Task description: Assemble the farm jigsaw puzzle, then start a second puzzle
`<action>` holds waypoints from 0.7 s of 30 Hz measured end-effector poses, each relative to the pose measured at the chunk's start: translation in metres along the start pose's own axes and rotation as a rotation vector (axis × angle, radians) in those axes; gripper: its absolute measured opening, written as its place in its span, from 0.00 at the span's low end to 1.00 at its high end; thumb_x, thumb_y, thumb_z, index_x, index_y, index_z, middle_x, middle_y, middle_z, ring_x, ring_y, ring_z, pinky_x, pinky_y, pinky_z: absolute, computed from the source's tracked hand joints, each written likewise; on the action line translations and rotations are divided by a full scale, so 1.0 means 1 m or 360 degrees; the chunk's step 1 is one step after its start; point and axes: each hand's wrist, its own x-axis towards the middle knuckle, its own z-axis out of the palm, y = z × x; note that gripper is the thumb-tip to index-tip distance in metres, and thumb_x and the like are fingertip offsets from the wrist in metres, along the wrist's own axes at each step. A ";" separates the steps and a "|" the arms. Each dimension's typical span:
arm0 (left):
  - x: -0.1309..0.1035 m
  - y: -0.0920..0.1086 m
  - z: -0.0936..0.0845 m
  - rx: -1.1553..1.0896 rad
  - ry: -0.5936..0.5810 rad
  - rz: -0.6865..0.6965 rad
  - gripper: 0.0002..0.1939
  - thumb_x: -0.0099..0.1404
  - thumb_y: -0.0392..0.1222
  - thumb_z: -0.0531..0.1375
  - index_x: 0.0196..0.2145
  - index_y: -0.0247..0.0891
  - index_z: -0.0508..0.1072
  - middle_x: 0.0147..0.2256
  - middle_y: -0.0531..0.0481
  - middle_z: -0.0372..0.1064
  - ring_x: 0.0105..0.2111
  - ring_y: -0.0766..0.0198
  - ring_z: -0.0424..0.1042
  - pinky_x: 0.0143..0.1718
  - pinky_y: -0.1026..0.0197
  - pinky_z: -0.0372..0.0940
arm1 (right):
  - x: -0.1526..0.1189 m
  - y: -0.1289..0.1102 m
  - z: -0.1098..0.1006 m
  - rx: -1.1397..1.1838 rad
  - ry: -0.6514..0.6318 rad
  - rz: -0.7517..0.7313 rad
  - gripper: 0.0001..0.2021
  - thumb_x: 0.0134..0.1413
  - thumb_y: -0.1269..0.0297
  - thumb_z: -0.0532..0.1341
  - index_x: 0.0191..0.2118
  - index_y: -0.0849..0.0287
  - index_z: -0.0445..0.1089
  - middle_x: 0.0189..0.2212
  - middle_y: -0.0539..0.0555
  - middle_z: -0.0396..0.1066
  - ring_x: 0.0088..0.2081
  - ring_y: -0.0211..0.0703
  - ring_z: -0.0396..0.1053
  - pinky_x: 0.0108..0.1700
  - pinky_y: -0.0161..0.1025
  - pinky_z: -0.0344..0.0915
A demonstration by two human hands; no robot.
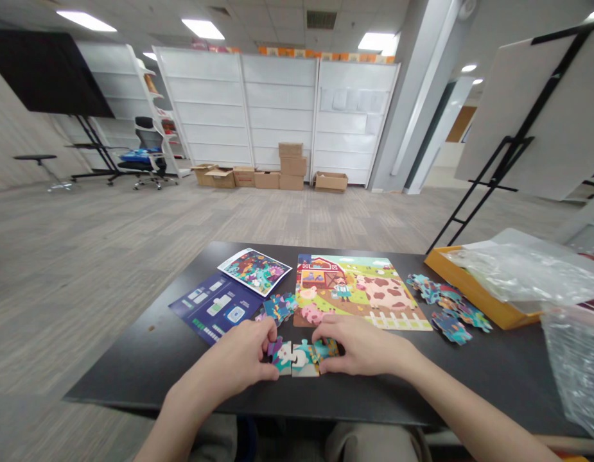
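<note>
My left hand [243, 353] has its thumb and fingers closed on the left edge of a purple and teal puzzle piece [282, 357] with a white animal on it. My right hand [359, 344] grips another puzzle piece [329, 348], teal with orange, partly covered by my fingers. Between them lies a middle puzzle piece [305, 363], which appears joined to the right one. A narrow gap shows between the left and middle pieces. Just beyond my left hand is a small pile of puzzle pieces [280, 308].
A farm picture board [374, 289] lies beyond my hands. To its left are a picture sheet [255, 272] and a dark blue leaflet [212, 308]. Loose puzzle pieces [451, 326] lie right, near a yellow box [489, 295] holding clear plastic. Crumpled plastic [576, 366] covers the right edge.
</note>
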 end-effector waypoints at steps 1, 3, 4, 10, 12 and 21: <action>-0.001 0.001 -0.001 0.0029 0.0013 -0.0009 0.18 0.53 0.43 0.66 0.41 0.41 0.68 0.36 0.51 0.74 0.37 0.56 0.73 0.33 0.61 0.61 | 0.000 -0.002 0.000 -0.0023 0.0018 -0.0007 0.19 0.55 0.52 0.69 0.48 0.57 0.75 0.45 0.57 0.74 0.44 0.49 0.71 0.43 0.40 0.63; -0.004 0.004 -0.002 0.0103 0.0026 -0.0015 0.19 0.53 0.43 0.66 0.43 0.41 0.69 0.39 0.50 0.74 0.40 0.55 0.73 0.36 0.59 0.62 | 0.000 -0.005 0.003 -0.0062 0.0047 0.0001 0.22 0.54 0.48 0.69 0.49 0.58 0.75 0.47 0.59 0.73 0.47 0.52 0.71 0.46 0.42 0.64; -0.005 0.006 -0.003 0.0147 0.0025 -0.0014 0.20 0.54 0.44 0.66 0.45 0.42 0.70 0.41 0.49 0.74 0.41 0.53 0.74 0.37 0.59 0.62 | 0.000 -0.006 0.004 -0.0082 0.0059 0.0010 0.25 0.53 0.46 0.69 0.50 0.59 0.75 0.47 0.60 0.73 0.48 0.54 0.71 0.47 0.44 0.65; -0.005 0.021 -0.004 0.0285 0.0012 0.0053 0.24 0.58 0.49 0.67 0.52 0.46 0.75 0.50 0.46 0.71 0.48 0.50 0.73 0.46 0.55 0.65 | 0.002 -0.008 0.014 -0.0130 0.0084 0.0057 0.24 0.53 0.48 0.70 0.50 0.58 0.76 0.49 0.60 0.72 0.50 0.56 0.71 0.50 0.46 0.66; -0.004 0.024 -0.002 0.0278 -0.0011 0.0085 0.21 0.58 0.48 0.67 0.50 0.47 0.76 0.49 0.47 0.71 0.48 0.50 0.73 0.47 0.55 0.65 | 0.003 -0.007 0.016 -0.0080 0.0100 0.0076 0.23 0.51 0.49 0.71 0.49 0.58 0.75 0.48 0.59 0.72 0.49 0.54 0.71 0.49 0.45 0.66; -0.001 0.024 -0.002 0.0120 0.0018 0.0221 0.17 0.55 0.43 0.69 0.44 0.44 0.75 0.48 0.50 0.71 0.50 0.52 0.69 0.47 0.57 0.63 | 0.005 0.001 0.019 0.0191 0.0213 0.0107 0.24 0.42 0.53 0.76 0.41 0.58 0.69 0.43 0.54 0.70 0.44 0.48 0.67 0.43 0.38 0.62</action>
